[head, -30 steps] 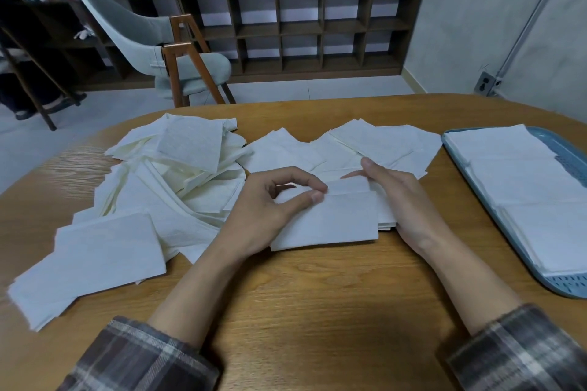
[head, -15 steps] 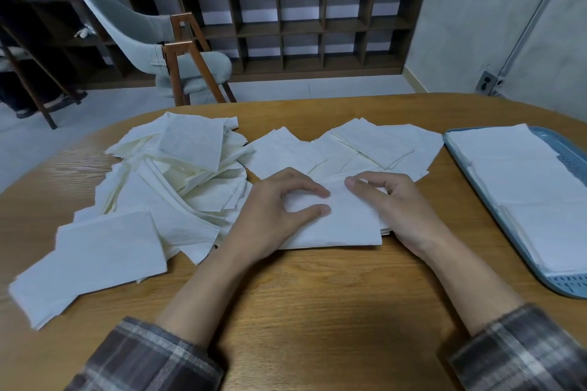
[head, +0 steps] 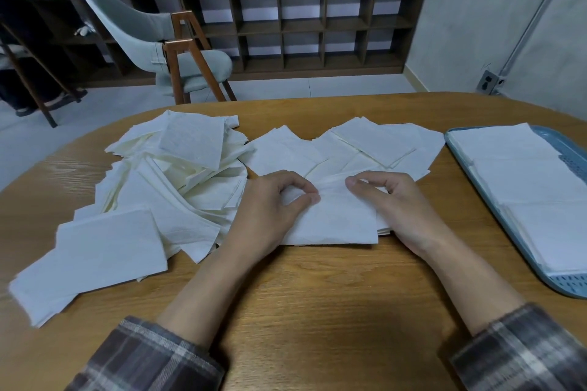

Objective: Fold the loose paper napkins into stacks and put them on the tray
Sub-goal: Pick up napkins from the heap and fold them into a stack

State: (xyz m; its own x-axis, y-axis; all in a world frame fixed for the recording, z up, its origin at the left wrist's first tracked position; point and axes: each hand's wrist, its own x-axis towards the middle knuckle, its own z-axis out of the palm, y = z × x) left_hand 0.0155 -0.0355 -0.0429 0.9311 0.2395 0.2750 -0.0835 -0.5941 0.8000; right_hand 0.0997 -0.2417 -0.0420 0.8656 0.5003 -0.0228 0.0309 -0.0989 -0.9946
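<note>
Head view — left hand (head: 270, 209) and right hand (head: 394, 203) pinch napkin (head: 336, 219).

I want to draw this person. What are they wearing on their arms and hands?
The left sleeve and right sleeve are plaid, dark grey-purple with pale stripes. The left hand and right hand are bare: no gloves, rings or watch show.

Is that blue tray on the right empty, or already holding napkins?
Not empty: flat white napkin stacks cover most of the tray.
</note>
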